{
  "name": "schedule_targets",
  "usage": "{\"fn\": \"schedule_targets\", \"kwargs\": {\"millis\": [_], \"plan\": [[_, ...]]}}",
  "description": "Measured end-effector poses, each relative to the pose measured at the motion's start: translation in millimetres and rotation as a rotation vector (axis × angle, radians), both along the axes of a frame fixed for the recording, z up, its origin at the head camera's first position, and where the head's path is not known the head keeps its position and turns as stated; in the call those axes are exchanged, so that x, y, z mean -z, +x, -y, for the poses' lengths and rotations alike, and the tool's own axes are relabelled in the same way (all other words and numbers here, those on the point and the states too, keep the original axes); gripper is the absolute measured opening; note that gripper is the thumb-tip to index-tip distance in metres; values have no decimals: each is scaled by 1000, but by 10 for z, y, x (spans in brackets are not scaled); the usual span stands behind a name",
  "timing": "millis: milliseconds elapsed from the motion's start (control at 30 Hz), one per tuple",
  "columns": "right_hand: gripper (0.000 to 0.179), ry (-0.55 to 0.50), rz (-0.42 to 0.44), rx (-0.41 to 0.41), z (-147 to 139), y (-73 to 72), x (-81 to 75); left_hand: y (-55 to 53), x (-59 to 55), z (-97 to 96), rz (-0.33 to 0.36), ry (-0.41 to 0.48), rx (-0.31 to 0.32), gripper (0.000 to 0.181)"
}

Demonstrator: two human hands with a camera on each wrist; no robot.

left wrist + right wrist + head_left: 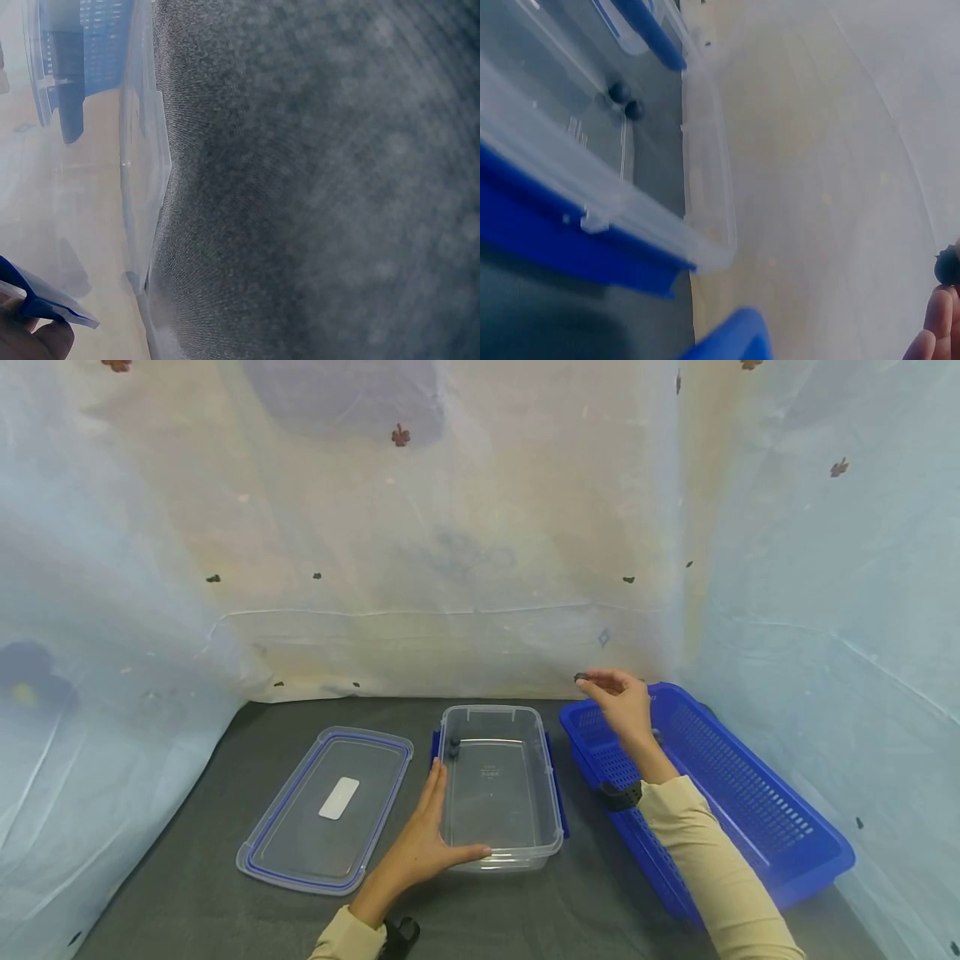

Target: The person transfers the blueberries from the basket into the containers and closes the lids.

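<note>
A clear plastic food box (pixel 495 793) stands lidless on the dark cloth, blue side latches folded down. Two small dark blueberries (pixel 619 92) lie inside it, by the far left. My left hand (pixel 422 843) rests against the box's near left corner, fingers straight along the side and thumb on the front edge; its fingertips touch a blue latch (pixel 34 296) in the left wrist view. Above the far end of the blue basket (pixel 757 810), my right hand (pixel 624 706) pinches a blueberry (pixel 946 266) between thumb and fingertips. That forearm hides part of the basket.
The box's clear lid (pixel 300 852) with a blue seal and a white label lies flat to the left. A patterned plastic sheet (pixel 465 643) hangs behind and at both sides. Dark cloth (pixel 225 902) covers the table.
</note>
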State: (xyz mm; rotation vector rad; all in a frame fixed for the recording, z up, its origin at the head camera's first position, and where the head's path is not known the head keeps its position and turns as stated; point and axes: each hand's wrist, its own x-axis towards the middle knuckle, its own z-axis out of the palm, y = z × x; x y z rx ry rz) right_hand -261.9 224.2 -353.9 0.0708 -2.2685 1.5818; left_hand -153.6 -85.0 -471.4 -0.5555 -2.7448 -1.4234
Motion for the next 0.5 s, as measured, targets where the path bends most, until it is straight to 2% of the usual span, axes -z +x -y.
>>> {"fn": "schedule_targets", "kwargs": {"millis": [267,500], "plan": [[33,-10,22,-101,292,39,-64,-7,20,0,-2,8,4,133],[33,14,20,-170,503,-15,27,-9,21,4,1,1,8,133]]}}
